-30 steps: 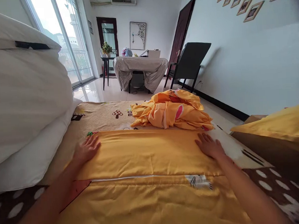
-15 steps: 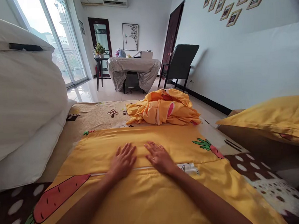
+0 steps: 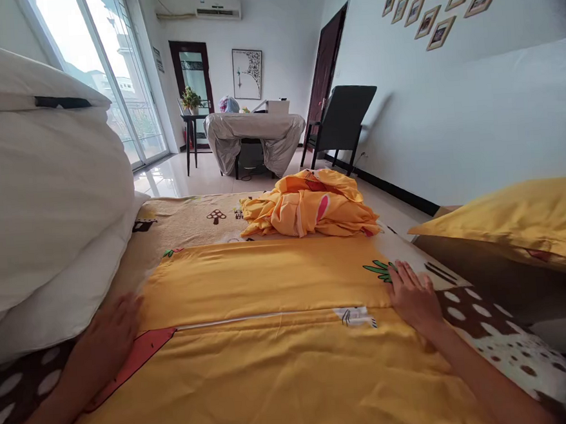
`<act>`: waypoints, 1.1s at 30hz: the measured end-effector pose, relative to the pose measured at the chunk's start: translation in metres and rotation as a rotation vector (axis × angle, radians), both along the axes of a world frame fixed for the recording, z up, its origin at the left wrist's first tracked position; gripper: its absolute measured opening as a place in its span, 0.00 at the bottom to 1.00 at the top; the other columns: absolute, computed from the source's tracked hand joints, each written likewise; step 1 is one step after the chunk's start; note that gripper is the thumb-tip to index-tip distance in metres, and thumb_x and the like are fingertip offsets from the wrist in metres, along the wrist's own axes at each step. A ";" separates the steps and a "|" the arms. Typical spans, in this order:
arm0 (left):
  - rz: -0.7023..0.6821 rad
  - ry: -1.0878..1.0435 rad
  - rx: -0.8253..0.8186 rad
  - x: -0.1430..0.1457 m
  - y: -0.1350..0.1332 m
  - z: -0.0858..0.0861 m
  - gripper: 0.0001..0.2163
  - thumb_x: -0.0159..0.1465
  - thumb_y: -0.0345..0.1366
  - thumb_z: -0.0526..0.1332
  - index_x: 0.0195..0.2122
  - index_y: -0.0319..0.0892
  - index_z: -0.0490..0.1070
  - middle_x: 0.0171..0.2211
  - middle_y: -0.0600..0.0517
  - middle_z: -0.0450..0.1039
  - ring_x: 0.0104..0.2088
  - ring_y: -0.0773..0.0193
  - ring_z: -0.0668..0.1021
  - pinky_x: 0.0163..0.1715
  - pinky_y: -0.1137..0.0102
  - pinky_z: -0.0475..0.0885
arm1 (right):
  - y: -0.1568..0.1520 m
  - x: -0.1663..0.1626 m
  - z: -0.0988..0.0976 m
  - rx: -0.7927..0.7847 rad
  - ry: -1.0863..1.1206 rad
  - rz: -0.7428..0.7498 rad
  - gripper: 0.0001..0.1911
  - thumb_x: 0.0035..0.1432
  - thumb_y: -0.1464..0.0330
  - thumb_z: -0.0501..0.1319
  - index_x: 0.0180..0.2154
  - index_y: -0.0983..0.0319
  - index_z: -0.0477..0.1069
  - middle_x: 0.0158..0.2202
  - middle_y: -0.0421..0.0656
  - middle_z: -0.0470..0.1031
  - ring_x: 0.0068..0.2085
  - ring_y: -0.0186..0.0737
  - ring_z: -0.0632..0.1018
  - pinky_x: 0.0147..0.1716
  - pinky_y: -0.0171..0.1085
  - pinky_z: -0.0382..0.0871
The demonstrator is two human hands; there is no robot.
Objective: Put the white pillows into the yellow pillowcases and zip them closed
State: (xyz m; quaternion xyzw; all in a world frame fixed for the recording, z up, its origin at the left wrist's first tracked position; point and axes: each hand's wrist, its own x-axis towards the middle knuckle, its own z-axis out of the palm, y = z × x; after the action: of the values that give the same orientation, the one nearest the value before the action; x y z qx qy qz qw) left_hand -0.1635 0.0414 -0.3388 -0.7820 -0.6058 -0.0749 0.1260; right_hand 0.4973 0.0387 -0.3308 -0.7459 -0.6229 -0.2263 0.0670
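A yellow fabric cover with carrot prints lies flat in front of me, its far part folded over in a straight band. At the band's left end rests my left hand, somewhat blurred, with fingers stretched out and nothing held. My right hand lies flat with fingers extended on the right end, touching the cover beside a printed carrot's green leaves. Beyond the band sits a crumpled heap of orange-yellow cloth.
A patterned blanket is under the cover. White bedding is piled high on the left. At the right a yellow pillow sits above a brown box. Farther off stand a covered table and a dark chair.
Both hands have slid apart from the middle of the folded band, the left hand to its left end and the right hand to its right end. The cover looks much the same.
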 end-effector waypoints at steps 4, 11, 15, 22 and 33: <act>-0.178 -0.054 -0.222 0.084 0.001 0.032 0.26 0.66 0.44 0.42 0.62 0.41 0.60 0.65 0.48 0.55 0.65 0.55 0.58 0.63 0.57 0.56 | -0.019 -0.099 0.041 -0.266 0.078 0.352 0.18 0.61 0.72 0.46 0.36 0.62 0.75 0.39 0.53 0.78 0.44 0.48 0.75 0.45 0.43 0.63; -0.572 -0.239 -0.488 0.252 0.041 0.041 0.23 0.70 0.42 0.42 0.65 0.45 0.55 0.66 0.49 0.50 0.67 0.63 0.53 0.65 0.60 0.51 | -0.047 -0.233 0.030 -0.379 0.090 0.831 0.16 0.60 0.73 0.51 0.47 0.67 0.71 0.35 0.48 0.77 0.34 0.43 0.77 0.32 0.37 0.63; -0.567 -0.308 -0.456 0.262 0.057 0.019 0.27 0.67 0.55 0.44 0.65 0.52 0.53 0.68 0.49 0.44 0.68 0.58 0.50 0.65 0.53 0.45 | -0.044 -0.222 0.010 -0.312 0.168 0.814 0.18 0.63 0.71 0.51 0.52 0.68 0.68 0.36 0.48 0.78 0.36 0.43 0.78 0.35 0.37 0.65; -0.564 -0.301 -0.472 0.258 0.057 0.016 0.36 0.59 0.64 0.51 0.66 0.56 0.49 0.68 0.49 0.41 0.68 0.54 0.48 0.65 0.53 0.40 | -0.041 -0.210 0.008 -0.321 0.250 0.753 0.11 0.63 0.70 0.52 0.42 0.64 0.71 0.30 0.44 0.78 0.32 0.40 0.78 0.31 0.35 0.60; -0.413 -0.201 -0.531 0.263 0.118 0.021 0.42 0.55 0.68 0.50 0.67 0.54 0.46 0.69 0.43 0.37 0.68 0.51 0.44 0.63 0.46 0.40 | -0.054 -0.207 0.000 -0.228 0.237 0.929 0.16 0.62 0.69 0.52 0.21 0.61 0.67 0.20 0.40 0.74 0.21 0.34 0.70 0.27 0.37 0.48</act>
State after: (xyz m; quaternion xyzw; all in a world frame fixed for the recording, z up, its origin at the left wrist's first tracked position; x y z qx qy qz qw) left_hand 0.0991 0.1597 -0.3181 -0.8822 -0.4426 -0.0153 -0.1598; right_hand 0.2900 -0.0151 -0.3304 -0.4126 -0.8985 -0.0164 0.1493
